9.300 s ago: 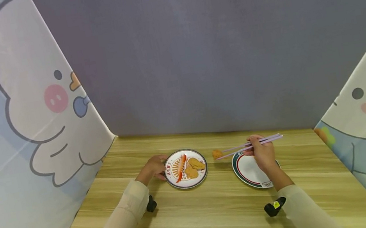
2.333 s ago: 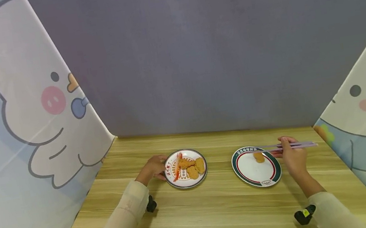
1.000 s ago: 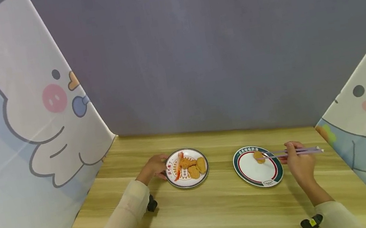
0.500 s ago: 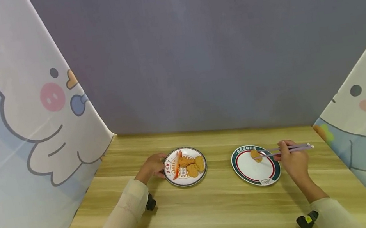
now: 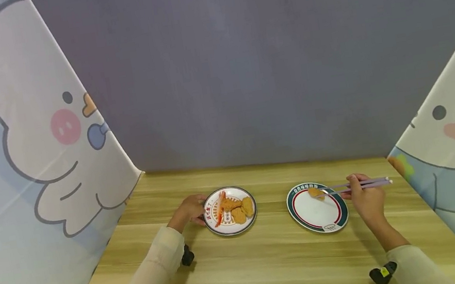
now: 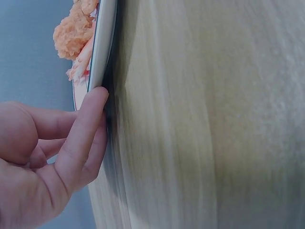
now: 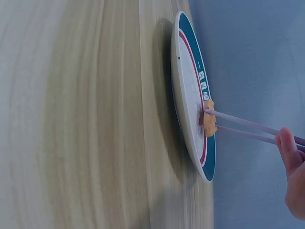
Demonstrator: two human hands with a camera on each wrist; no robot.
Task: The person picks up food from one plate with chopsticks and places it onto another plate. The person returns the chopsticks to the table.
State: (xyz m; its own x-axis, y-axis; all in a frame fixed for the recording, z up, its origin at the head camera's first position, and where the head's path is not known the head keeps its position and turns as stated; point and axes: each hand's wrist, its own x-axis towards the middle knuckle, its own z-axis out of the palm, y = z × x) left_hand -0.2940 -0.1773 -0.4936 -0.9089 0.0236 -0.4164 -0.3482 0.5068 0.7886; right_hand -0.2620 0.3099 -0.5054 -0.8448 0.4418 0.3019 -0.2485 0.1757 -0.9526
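Note:
My left hand (image 5: 192,209) holds the edge of a small white plate (image 5: 232,230), its fingertips against the rim in the left wrist view. On that plate lie a red-and-white shrimp (image 5: 220,209) and several fried pieces, among them a crumbly nugget (image 6: 74,36). My right hand (image 5: 366,197) grips a pair of light purple chopsticks (image 5: 370,183). Their tips are at a flat golden nugget (image 7: 209,119) near the far rim of the green-rimmed plate (image 5: 313,217). One chopstick lies across the nugget and the other reaches behind it; whether they squeeze it I cannot tell.
Both plates stand on a wood-grain table (image 5: 265,274), with bare table between them. A grey panel (image 5: 235,72) closes off the back. Cartoon-printed sheets (image 5: 46,139) flank both sides.
The chopstick tips have come down to the nugget, which has shifted slightly left and toward the back on the green-rimmed plate. Earlier, the chopsticks carried a crumbly nugget, now on the left plate. My left hand stays put.

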